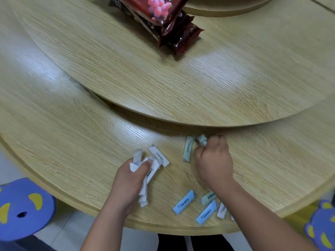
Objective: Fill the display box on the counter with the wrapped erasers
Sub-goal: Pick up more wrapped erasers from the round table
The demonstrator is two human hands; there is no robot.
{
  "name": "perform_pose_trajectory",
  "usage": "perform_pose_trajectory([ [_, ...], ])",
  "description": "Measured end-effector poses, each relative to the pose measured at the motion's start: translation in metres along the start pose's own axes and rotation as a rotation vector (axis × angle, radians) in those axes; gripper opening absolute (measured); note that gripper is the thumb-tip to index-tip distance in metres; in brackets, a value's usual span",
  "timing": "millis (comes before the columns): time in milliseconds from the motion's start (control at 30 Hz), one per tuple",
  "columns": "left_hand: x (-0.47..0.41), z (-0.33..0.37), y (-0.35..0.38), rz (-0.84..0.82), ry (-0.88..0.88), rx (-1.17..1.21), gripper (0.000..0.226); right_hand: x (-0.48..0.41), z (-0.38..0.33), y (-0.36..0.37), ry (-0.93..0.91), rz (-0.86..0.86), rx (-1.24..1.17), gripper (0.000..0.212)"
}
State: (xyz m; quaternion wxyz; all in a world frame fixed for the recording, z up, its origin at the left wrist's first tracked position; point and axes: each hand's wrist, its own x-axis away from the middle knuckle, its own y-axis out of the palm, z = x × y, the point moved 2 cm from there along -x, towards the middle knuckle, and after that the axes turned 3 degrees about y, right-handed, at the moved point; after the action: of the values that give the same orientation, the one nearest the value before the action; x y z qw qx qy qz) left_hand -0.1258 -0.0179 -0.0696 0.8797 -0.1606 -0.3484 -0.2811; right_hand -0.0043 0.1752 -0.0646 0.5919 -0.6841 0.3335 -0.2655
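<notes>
My left hand [129, 180] is closed around a bunch of white wrapped erasers [145, 178] near the table's front edge. Just beyond its fingers a white wrapped eraser [159, 156] lies loose on the wood. My right hand [213, 160] grips a pale wrapped eraser [202, 140] at its fingertips, close to the raised turntable's rim. A pale green wrapped eraser [188, 149] lies beside that hand on its left. Several more lie under my right forearm: two blue ones [184, 201] [206, 214], a green one [208, 197] and a white one [222, 210]. No display box is in view.
A raised round wooden turntable [163, 78] covers the middle of the wooden table [63, 142]. Dark red snack packets [163, 19] are stacked at its far side. Purple stools with yellow marks stand at the lower left [23, 209] and lower right [320, 227].
</notes>
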Motion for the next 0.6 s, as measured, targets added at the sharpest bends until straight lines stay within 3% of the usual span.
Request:
perform_pose_trajectory([
  [100, -0.001, 0.002, 0.001, 0.025, 0.024, -0.060, 0.036, 0.002, -0.014, 0.009, 0.226, -0.009, -0.060, 0.017],
  [233, 0.000, 0.005, 0.007, 0.037, 0.043, 0.012, 0.028, 0.010, -0.045, 0.016, 0.314, -0.128, -0.070, 0.031],
  [333, -0.001, 0.009, 0.014, 0.023, 0.069, 0.022, 0.026, 0.014, -0.066, 0.018, 0.272, -0.208, -0.039, 0.048],
  [600, 0.006, -0.003, -0.032, 0.069, 0.036, 0.049, 0.026, 0.018, -0.090, 0.021, 0.066, -0.228, 0.017, 0.072],
])
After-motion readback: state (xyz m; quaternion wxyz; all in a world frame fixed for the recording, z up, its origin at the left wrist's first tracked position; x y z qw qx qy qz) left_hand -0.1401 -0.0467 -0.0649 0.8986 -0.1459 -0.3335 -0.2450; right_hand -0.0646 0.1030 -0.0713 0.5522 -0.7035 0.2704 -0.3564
